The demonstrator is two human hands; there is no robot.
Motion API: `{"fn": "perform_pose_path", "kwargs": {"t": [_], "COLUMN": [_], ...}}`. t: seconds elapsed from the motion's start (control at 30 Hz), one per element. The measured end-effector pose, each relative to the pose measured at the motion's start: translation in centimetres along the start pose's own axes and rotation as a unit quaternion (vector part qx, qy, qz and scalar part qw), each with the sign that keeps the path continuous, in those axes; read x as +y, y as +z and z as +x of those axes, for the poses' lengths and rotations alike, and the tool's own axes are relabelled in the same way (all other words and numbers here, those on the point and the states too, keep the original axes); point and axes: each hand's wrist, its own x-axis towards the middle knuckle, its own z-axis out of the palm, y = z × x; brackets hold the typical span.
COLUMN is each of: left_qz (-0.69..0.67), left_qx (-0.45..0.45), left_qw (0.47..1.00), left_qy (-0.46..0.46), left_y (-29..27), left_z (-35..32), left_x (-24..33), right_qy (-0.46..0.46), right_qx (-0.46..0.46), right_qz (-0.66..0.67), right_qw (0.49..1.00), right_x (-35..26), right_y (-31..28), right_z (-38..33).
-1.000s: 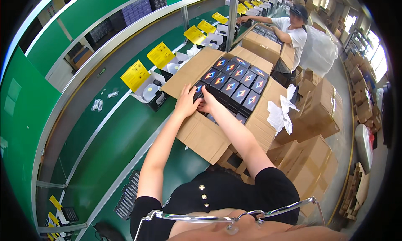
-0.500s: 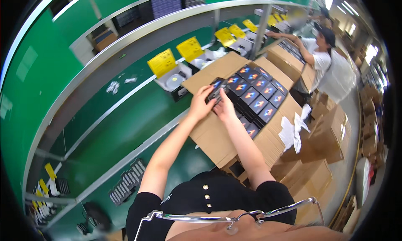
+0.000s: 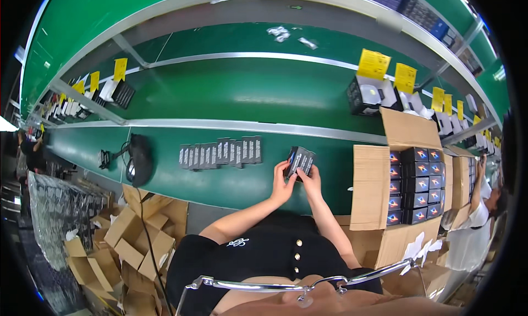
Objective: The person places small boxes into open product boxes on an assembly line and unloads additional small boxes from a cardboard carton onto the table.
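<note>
Between my hands are a few small black boxes [image 3: 302,158] with light print and a coloured patch, held side by side above the green bench. My left hand [image 3: 282,183] is closed on their left side, and my right hand [image 3: 311,182] grips the lower right side. Left of them, a row of similar flat black boxes [image 3: 220,153] lies on the near bench strip. To my right stands an open cardboard carton [image 3: 369,187] packed with black boxes [image 3: 421,184] bearing an orange and blue design.
A black device with a cable [image 3: 140,159] sits on the bench at left. Open boxes with raised yellow flaps [image 3: 374,64] line the conveyor. Cardboard boxes [image 3: 137,239] are heaped on the floor at left. A co-worker [image 3: 478,206] reaches into another carton at far right.
My hands have brought the black boxes out from over the carton to above the green bench. My view has swung left, so the carton now sits at the right.
</note>
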Motion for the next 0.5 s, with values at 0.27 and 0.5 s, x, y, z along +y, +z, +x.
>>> {"fn": "perform_pose_path", "kwargs": {"t": [0.27, 0.5], "left_qz": [0.412, 0.332], "left_qx": [-0.036, 0.351], "left_qw": [0.909, 0.85], "left_qy": [0.045, -0.209], "left_y": [-16.3, -31.3], "left_z": [-1.3, 0.0], "left_x": [-2.8, -6.6], "right_qy": [-0.151, -0.133], "right_qx": [-0.078, -0.008], "right_qz": [-0.396, -0.415], "right_qw": [0.903, 0.9], "right_x": [7.1, 5.8], "right_y": [8.2, 10.9], "right_z": [-0.9, 5.1]}}
